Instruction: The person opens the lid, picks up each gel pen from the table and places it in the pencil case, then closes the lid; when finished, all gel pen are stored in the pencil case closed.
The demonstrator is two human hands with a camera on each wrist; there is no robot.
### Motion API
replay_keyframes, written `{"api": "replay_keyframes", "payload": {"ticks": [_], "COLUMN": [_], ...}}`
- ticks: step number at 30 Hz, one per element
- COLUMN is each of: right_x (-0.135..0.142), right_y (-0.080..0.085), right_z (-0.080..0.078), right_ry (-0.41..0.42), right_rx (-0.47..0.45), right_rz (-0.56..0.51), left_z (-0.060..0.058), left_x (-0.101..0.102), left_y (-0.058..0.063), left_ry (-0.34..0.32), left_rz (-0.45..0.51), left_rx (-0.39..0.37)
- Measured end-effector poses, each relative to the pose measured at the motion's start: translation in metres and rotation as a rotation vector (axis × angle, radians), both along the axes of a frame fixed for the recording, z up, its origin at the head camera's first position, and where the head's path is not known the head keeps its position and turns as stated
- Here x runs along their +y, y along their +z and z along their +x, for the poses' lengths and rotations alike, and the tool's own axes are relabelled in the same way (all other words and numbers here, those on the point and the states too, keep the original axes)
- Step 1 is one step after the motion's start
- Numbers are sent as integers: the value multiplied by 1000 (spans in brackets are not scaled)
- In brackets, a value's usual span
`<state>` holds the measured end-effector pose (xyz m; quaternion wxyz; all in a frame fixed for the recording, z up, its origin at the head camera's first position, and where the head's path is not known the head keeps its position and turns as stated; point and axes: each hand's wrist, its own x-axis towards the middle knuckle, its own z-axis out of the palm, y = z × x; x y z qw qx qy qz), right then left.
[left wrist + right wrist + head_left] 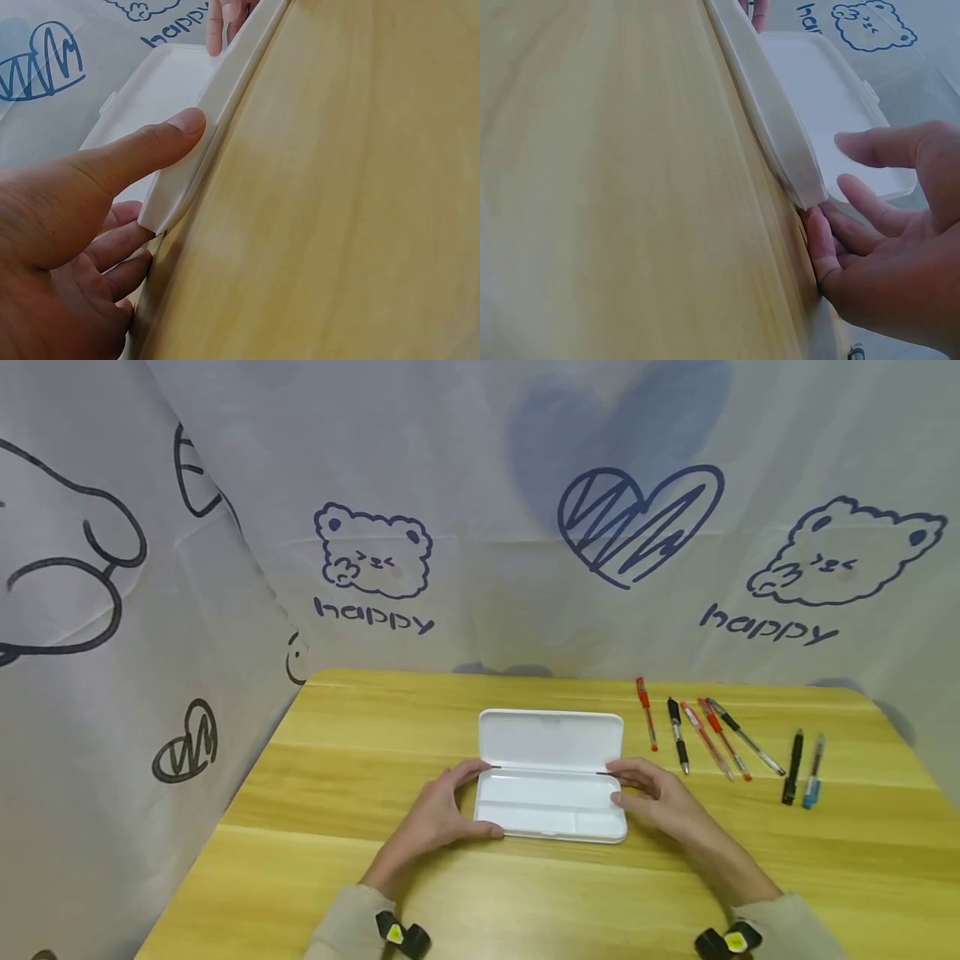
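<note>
A white pencil case (549, 806) lies on the wooden table with its lid (551, 739) raised at the back. Its tray has shallow compartments and nothing inside. My left hand (438, 810) grips the left end, thumb along the front wall and fingers behind the side. In the left wrist view that thumb (161, 142) lies against the case's front wall. At the right end is my right hand (663, 797), fingers touching the side by the hinge. Its thumb (885, 146) shows apart from the front wall in the right wrist view.
To the right lie several pens: a red pen (647, 714), a black pen (678, 735), more red and black ones, a thick black pen (792, 767) and a blue-capped pen (813, 772). Behind the table (360, 735) hangs a printed white cloth (495, 593).
</note>
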<state>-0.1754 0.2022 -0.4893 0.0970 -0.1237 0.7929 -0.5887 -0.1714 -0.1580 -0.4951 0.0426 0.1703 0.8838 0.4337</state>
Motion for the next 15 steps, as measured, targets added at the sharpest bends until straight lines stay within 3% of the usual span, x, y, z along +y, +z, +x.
{"api": "replay_keyframes", "payload": {"ticks": [5,9,11,15], "right_x": [8,22,32,59], "right_y": [2,9,13,23], "right_z": [0,-1,-3,-7], "right_ry": [-20,-90,-144,-266], "right_rx": [-29,-59,-41,82], "right_rz": [-59,-106,-102,-20], "left_z": [-3,-3,-2,-3], "left_x": [2,2,2,1], "left_y": [1,0,-1,-2], "left_ry": [-14,-13,-10,-11], "left_rz": [16,22,18,18], "left_rx": [-9,-5,0,8]}}
